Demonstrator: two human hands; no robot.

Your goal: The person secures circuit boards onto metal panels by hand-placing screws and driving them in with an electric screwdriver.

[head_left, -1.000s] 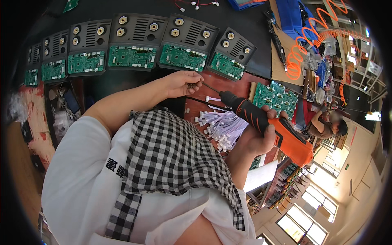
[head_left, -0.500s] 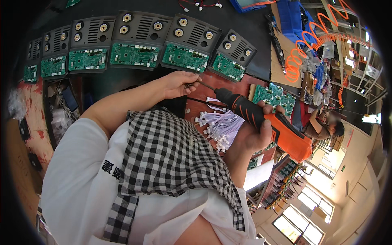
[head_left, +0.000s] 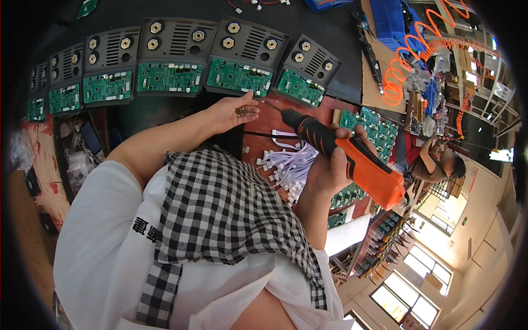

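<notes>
L hand (head_left: pixel 235 114) is half curled, palm side showing, fingers closed loosely round a few small brass-coloured pcs (head_left: pixel 241 110), prob. screws; cupping them like that likely stops them rolling off & leaves thumb + forefinger free. R hand (head_left: pixel 335 165) is wrapped firmly round the orange-and-black power screwdriver (head_left: pixel 366 168), thumb on near side, body slanting so its bit (head_left: pixel 273 105) points at the L fingertips; prob. held this way so bit & pcs stay close together. Green boards (head_left: pixel 239 75) sit on the lower part of grey panels (head_left: pixel 247 41), all facing the same way in a curved row, prob. so each is within reach. White cable bundle (head_left: pixel 289 165) lies on the red bench top (head_left: pixel 256 143) beside R forearm, more boards stacked beyond the driver. Hard to make out: exact no. & shape of the brass pcs, part covered by fingers; whether bit tip touches L hand, can't tell; trigger hidden by R hand; leftmost panel dim at the lens rim.
</notes>
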